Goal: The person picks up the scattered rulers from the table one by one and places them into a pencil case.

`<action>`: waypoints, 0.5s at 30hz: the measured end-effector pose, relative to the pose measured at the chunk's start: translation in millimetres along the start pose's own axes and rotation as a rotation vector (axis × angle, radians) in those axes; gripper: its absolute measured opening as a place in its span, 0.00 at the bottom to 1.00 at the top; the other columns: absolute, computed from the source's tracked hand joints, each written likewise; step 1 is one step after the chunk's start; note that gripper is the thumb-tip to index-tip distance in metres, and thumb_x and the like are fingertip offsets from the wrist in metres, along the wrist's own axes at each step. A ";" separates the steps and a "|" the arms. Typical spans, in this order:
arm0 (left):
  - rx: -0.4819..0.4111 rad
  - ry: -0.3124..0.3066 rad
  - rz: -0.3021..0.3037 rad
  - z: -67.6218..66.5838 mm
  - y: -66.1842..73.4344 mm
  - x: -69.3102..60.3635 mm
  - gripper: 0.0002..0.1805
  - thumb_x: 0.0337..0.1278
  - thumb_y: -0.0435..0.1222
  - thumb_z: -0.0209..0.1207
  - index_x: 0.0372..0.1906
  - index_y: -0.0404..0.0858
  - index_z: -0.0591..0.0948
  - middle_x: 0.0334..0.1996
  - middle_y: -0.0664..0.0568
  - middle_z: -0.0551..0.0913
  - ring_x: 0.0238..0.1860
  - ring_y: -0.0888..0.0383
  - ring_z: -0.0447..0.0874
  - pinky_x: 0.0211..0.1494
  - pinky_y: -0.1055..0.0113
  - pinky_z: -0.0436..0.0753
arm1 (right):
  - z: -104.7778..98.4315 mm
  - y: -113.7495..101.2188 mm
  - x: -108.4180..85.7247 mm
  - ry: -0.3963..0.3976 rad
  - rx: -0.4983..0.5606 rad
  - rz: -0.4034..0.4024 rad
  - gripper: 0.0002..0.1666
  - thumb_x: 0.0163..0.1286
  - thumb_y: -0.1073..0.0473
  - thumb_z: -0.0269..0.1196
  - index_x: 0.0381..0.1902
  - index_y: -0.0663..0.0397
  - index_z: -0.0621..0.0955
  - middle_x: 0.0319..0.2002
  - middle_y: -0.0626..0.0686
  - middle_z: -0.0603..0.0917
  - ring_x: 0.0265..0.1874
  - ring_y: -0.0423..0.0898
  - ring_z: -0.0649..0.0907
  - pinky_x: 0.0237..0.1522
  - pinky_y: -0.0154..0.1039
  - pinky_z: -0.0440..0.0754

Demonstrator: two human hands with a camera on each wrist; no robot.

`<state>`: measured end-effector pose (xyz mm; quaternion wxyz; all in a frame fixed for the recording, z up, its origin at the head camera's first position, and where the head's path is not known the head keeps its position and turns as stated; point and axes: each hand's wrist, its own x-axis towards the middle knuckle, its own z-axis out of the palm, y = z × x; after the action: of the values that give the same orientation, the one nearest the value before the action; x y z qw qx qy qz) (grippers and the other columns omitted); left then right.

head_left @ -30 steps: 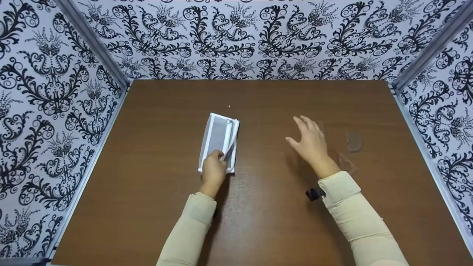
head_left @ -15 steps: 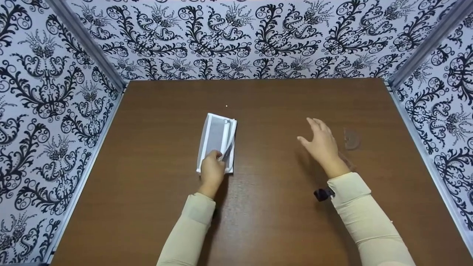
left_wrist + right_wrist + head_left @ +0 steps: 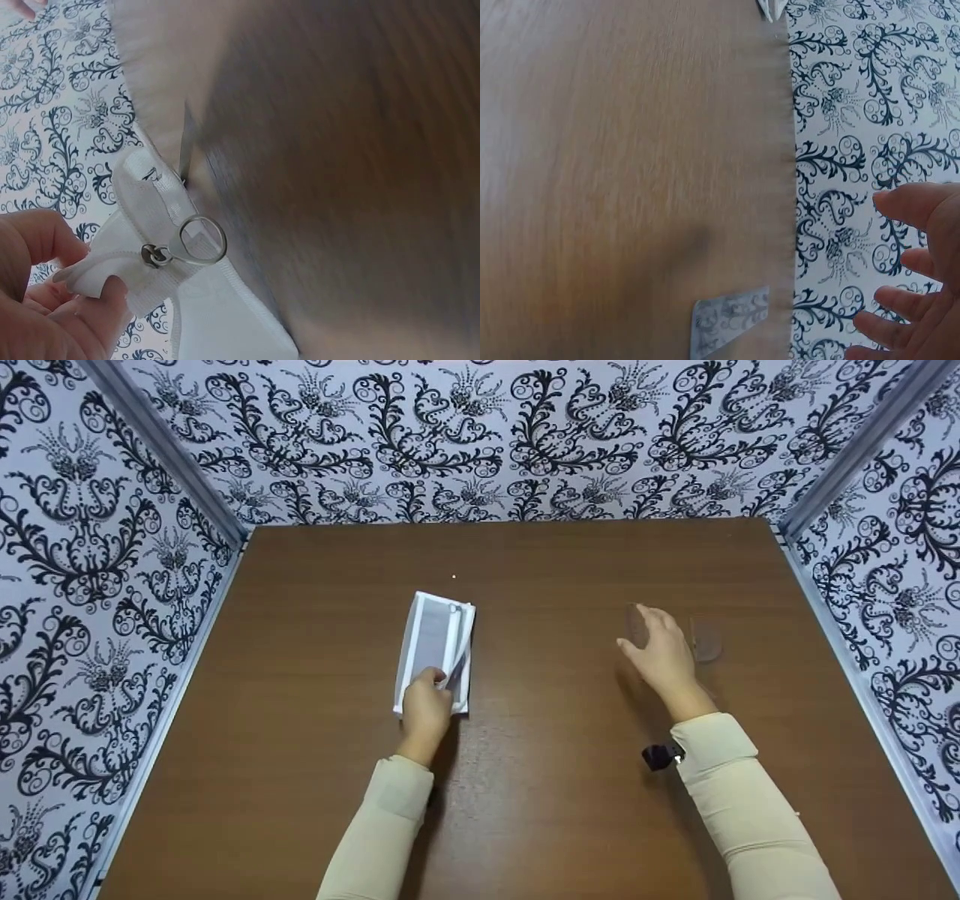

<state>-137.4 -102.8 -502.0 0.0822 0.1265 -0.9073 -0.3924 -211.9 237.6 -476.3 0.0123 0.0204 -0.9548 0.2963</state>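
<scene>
A white zip pouch (image 3: 436, 637) with a grey mesh front lies left of the table's middle, its zipped edge partly gaping. My left hand (image 3: 427, 709) pinches the pouch's near end between thumb and fingers. A metal ring zipper pull (image 3: 201, 240) hangs beside that grip in the left wrist view. Fingers spread, my right hand (image 3: 664, 656) hovers over the right side of the table, holding nothing. Just beyond its fingertips lies a clear flat plastic piece (image 3: 634, 624), seen as a slanted-edged piece in the right wrist view. A clear protractor (image 3: 706, 640) lies right of that hand.
The brown wooden table (image 3: 525, 780) is bordered at the back and sides by panels (image 3: 480, 435) with a black scroll pattern. Metal posts (image 3: 169, 454) stand at the back corners. A small black device (image 3: 660, 756) sits at my right wrist.
My right hand has shifted right toward the protractor, and its hand and wrist now cover the clear triangle seen earlier. The left hand keeps its pinch on the pouch. The head view has turned slightly.
</scene>
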 end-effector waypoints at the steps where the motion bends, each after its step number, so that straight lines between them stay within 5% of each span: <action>1: 0.006 -0.005 -0.004 0.0 0.2 0.4 0.13 0.47 0.23 0.54 0.40 0.30 0.82 0.36 0.39 0.85 0.35 0.44 0.83 0.39 0.53 0.81 | -0.4 1.3 -0.6 0.001 0.002 0.004 0.41 0.67 0.52 0.62 0.73 0.59 0.60 0.70 0.68 0.60 0.67 0.68 0.62 0.63 0.65 0.62; 15: 0.002 -0.002 0.008 -0.4 0.9 1.7 0.12 0.47 0.23 0.55 0.39 0.29 0.82 0.35 0.39 0.85 0.37 0.42 0.84 0.40 0.52 0.81 | -3.0 10.9 -2.5 0.007 0.020 0.042 0.41 0.67 0.54 0.61 0.73 0.61 0.60 0.69 0.67 0.61 0.67 0.67 0.63 0.63 0.64 0.61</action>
<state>-139.1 -103.0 -501.0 0.0826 0.1228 -0.9083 -0.3912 -209.8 248.4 -480.1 0.0094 -0.0008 -0.9520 0.3059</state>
